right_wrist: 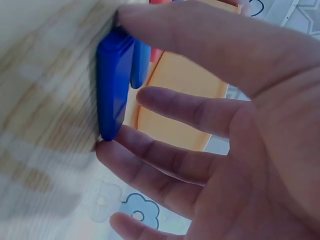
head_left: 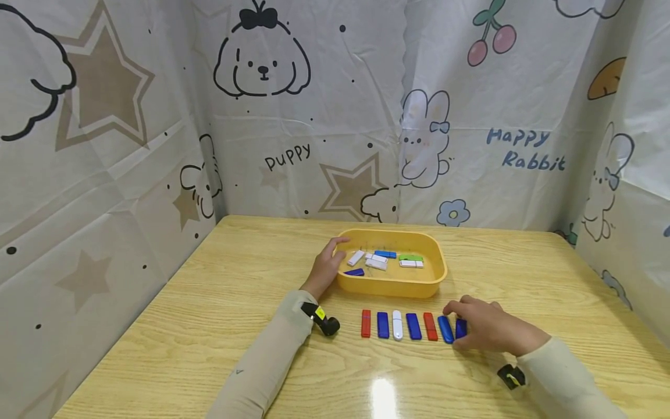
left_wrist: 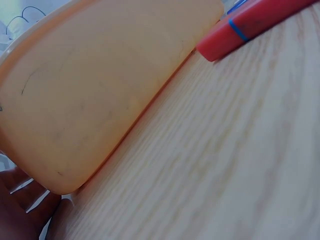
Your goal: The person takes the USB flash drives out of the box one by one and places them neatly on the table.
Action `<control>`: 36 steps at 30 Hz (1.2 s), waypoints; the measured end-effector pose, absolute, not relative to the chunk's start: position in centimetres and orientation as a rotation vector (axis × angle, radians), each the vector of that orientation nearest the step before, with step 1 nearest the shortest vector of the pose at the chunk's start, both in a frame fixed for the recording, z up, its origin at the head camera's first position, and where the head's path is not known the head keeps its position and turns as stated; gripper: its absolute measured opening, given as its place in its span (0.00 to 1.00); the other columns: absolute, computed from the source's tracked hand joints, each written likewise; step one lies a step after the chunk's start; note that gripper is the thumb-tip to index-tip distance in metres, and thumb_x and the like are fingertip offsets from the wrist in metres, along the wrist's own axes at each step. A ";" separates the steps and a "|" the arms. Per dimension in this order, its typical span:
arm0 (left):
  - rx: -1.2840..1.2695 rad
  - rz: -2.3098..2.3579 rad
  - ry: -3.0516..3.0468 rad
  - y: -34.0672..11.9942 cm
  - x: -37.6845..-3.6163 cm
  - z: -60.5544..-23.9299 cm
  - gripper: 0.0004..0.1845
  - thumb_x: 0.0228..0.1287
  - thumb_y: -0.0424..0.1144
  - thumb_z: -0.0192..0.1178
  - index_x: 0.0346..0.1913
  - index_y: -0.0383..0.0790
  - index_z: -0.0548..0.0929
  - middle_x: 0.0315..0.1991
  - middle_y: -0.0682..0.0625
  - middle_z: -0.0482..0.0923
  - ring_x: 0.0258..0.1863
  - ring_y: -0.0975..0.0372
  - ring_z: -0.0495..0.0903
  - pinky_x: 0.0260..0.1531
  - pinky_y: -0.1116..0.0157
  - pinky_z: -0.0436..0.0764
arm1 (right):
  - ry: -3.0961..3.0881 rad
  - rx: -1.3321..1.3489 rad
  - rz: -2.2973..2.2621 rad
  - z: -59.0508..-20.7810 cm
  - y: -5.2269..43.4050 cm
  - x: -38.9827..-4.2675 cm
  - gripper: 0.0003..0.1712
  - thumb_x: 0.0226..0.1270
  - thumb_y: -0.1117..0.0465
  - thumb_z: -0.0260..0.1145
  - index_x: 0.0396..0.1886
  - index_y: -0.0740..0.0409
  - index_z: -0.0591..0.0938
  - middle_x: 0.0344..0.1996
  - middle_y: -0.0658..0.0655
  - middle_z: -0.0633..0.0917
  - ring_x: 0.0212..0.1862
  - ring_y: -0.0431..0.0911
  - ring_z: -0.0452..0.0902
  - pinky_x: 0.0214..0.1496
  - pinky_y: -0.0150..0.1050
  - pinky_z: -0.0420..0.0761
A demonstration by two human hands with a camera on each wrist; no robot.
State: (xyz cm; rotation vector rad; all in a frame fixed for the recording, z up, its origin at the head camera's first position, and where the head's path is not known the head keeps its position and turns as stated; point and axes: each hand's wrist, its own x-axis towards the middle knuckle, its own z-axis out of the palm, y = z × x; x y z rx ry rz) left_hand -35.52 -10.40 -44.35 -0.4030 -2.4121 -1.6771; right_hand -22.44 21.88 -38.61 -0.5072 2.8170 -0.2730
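Observation:
My left hand (head_left: 324, 267) holds the left end of a yellow plastic basket (head_left: 389, 286), with fingers over its rim; in the left wrist view its fingers (left_wrist: 25, 197) wrap behind the basket corner. At the right end of a row of USB flash drives, my right hand (head_left: 489, 326) pinches a dark blue USB flash drive (right_wrist: 114, 85) lengthwise, thumb at one end and fingertips at the other. This drive stands close beside a lighter blue flash drive (head_left: 446, 329). Further left in the row lie red drives (head_left: 366, 323), dark blue drives (head_left: 383, 325) and a white drive (head_left: 398, 325).
Inside the basket lie several more flash drives, among them white ones (head_left: 376, 263), a green one (head_left: 410, 257) and blue ones (head_left: 385, 254). The wooden table (head_left: 230, 279) meets a printed cloth backdrop (head_left: 293, 192) at the back and sides.

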 end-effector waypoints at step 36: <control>-0.386 -1.736 -2.423 -10.6 -35.3 -44.5 0.20 0.71 0.38 0.45 0.64 0.48 0.72 0.70 0.49 0.64 0.71 0.55 0.58 0.68 0.49 0.56 | 3.102 -1.068 -0.584 -36.5 19.1 -24.2 0.12 0.61 0.59 0.69 0.44 0.57 0.83 0.39 0.53 0.82 0.39 0.46 0.79 0.42 0.43 0.82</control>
